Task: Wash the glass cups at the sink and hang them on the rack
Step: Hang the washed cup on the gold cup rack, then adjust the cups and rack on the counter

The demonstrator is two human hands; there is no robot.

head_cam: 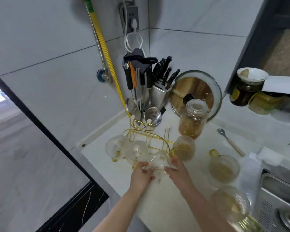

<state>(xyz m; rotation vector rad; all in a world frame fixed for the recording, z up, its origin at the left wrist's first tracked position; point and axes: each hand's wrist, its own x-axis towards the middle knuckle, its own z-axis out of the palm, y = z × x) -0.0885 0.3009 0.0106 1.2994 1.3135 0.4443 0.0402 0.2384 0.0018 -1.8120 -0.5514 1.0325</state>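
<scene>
Both hands grip one clear cup (157, 166) at the rack's near edge: left hand (141, 173) and right hand (177, 171) curl round its sides. Advise steadying it mouth-down and seating it fully over a free prong of the gold rack (151, 139) before releasing. Two washed cups (124, 148) hang beyond. Dirty cups (223, 169) wait beside the sink (274, 186).

Both hands (159, 171) hold 1 glass cup (157, 166) at the gold rack (151, 139).
</scene>
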